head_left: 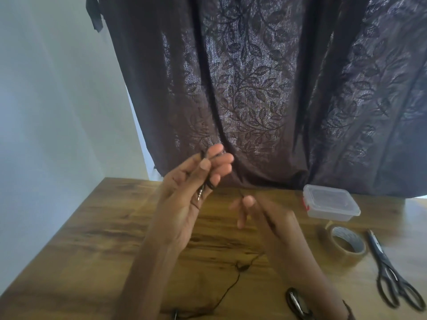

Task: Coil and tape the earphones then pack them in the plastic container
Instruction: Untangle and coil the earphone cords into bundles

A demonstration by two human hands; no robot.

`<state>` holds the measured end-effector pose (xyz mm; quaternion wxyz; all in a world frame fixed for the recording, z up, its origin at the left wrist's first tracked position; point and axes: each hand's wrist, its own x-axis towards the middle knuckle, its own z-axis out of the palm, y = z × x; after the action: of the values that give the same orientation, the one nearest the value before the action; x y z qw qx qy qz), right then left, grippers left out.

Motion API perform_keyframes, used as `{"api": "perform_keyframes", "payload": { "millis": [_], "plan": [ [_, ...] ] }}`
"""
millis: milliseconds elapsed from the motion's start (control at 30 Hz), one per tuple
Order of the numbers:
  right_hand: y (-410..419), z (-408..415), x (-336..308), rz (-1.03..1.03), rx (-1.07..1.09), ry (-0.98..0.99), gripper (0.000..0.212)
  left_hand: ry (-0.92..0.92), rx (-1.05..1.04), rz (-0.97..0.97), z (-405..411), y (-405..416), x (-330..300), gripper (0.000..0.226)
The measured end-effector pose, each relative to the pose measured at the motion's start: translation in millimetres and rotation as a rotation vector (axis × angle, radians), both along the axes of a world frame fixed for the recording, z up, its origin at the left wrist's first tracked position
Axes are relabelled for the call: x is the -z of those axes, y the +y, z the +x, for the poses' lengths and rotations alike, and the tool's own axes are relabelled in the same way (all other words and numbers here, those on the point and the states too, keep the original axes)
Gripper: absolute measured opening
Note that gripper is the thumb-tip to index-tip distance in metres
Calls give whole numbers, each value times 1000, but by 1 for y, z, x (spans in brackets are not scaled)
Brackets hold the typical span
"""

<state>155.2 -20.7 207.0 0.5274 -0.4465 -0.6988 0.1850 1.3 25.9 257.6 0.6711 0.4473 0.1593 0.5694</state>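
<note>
My left hand [194, 181] is raised above the wooden table, palm up, pinching the black earphone cable [231, 286] near its silver jack plug [200, 194] between thumb and fingers. My right hand [256, 213] hovers lower to the right, blurred, pinching a thin strand of the cable at its fingertips. The rest of the cable trails across the table toward the front edge, with an inline piece [242, 266] lying on the wood. A clear plastic container [330, 202] with its lid on stands at the back right.
A roll of brown tape [346, 244] lies right of my right hand, and black scissors [392, 276] lie beyond it. A dark oval object [297, 302] sits near the front edge. A dark patterned curtain [265, 88] hangs behind the table [104, 239].
</note>
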Motion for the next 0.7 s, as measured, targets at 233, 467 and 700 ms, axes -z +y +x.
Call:
{"api": "perform_keyframes", "payload": {
  "millis": [233,467,700],
  "plan": [
    [13,-9,27,-66,120,-114,25,-40,117,-21,5,-10,2,32],
    [19,-2,36,-104,156,-143,24,-80,207,-55,1,-8,10,44],
    [9,-4,40,-132,144,-220,25,-97,168,-44,4,-9,12,32]
  ]
}}
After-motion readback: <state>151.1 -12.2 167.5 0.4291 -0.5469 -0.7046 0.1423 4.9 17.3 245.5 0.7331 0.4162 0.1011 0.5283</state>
